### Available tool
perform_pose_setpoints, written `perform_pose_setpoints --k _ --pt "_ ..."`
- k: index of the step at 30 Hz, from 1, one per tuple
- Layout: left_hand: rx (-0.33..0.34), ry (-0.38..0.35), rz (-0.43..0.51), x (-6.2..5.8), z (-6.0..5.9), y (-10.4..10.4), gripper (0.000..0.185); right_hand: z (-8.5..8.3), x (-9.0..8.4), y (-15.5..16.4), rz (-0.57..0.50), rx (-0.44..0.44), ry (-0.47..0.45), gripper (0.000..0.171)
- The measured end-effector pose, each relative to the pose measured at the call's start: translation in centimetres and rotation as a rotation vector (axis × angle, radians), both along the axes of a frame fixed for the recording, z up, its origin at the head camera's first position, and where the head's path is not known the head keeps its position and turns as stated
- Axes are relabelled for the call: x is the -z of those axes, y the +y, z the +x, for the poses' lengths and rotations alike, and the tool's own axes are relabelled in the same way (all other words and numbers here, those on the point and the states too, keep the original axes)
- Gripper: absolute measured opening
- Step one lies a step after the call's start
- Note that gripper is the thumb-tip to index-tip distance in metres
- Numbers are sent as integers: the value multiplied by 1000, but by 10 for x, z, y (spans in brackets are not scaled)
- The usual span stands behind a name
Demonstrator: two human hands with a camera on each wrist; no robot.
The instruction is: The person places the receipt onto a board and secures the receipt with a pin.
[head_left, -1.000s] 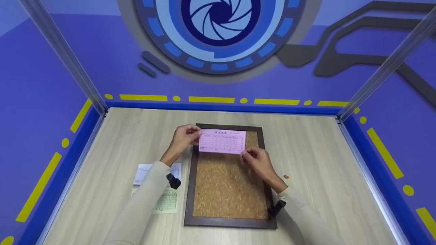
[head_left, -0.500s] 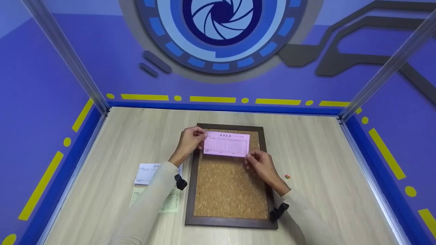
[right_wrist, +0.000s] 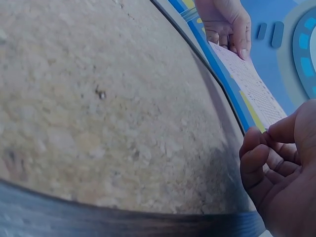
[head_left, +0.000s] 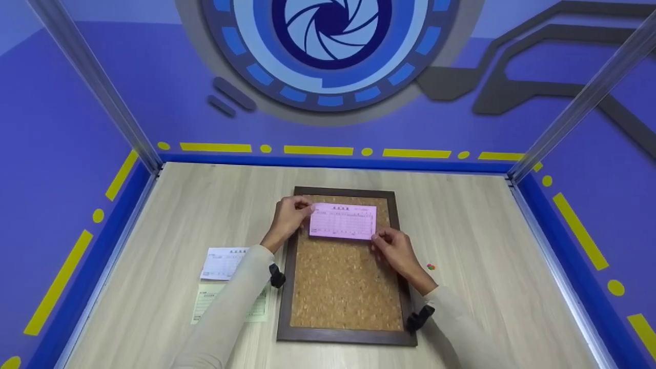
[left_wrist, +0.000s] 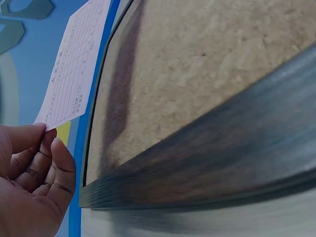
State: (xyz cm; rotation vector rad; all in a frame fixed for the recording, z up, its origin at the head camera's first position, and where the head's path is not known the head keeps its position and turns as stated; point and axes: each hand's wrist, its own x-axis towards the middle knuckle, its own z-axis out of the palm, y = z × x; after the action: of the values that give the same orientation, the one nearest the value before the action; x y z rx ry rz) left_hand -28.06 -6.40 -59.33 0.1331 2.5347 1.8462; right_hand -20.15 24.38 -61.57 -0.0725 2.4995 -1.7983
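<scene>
A pink printed form point(head_left: 342, 221) is held out flat above the upper part of a framed cork board point(head_left: 348, 287). My left hand point(head_left: 289, 218) pinches its upper left corner between thumb and fingers. At the lower right corner, my right hand point(head_left: 397, 251) pinches the slip. In the left wrist view, the form point(left_wrist: 76, 64) stands off the board, whose cork point(left_wrist: 207, 74) carries a shadow. The right wrist view has both hands on the slip point(right_wrist: 249, 81), again apart from the cork.
Left of the board lie a white printed form point(head_left: 220, 263) and a green printed form point(head_left: 205, 302), partly hidden by my left sleeve. Several small coloured pieces point(head_left: 431, 266) lie on the table right of the board. Blue walls point(head_left: 328, 130) enclose the table's back and sides.
Both hands have carried the pink form a little to the right and down the board, towards me. More of the white and green forms shows beside my left sleeve.
</scene>
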Motion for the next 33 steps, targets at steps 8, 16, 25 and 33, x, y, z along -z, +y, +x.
perform_pose_setpoints --k 8,16,25,33 --pt "-1 17 -85 15 -6 7 7 0 8 5 35 9 -8 17" --pt "14 33 -127 25 -12 11 4 -5 13 10 38 18 -17 18" --pt "30 4 -196 27 -16 10 6 -9 12 10 68 -4 -48 21" --pt "90 55 -345 25 -17 12 6 -10 9 8 125 18 -55 24"
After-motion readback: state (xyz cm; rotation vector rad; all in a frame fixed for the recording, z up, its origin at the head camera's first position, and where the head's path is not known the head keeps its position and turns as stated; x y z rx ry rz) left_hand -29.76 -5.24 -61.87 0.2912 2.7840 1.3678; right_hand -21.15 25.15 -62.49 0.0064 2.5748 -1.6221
